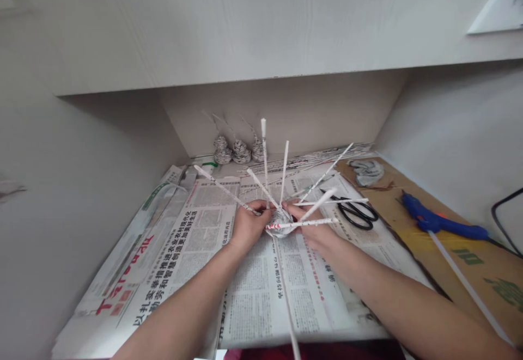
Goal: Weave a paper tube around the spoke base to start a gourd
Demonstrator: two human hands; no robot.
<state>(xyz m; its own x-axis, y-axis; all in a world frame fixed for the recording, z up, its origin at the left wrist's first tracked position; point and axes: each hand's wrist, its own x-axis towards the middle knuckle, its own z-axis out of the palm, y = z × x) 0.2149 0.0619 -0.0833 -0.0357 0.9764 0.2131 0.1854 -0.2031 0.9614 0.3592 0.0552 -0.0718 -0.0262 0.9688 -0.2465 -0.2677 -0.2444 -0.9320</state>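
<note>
Between my two hands is a small woven piece of rolled newspaper (283, 228), with several stiff paper sticks fanning out from it. My left hand (251, 223) is closed on its left side, the fingers bent against the weave and the foot of a stick. On the other side my right hand (308, 224) grips it, partly hidden behind the sticks that point right. One long paper strand (288, 305) trails from the piece down toward my body.
Newspaper sheets (180, 245) cover the table. Three woven gourd-like pieces (241, 152) stand at the back beside a bundle of paper sticks (314, 157). To the right are black scissors (357, 213), a crumpled grey cloth (366, 173) and a blue glue gun (443, 224) on cardboard (461, 278).
</note>
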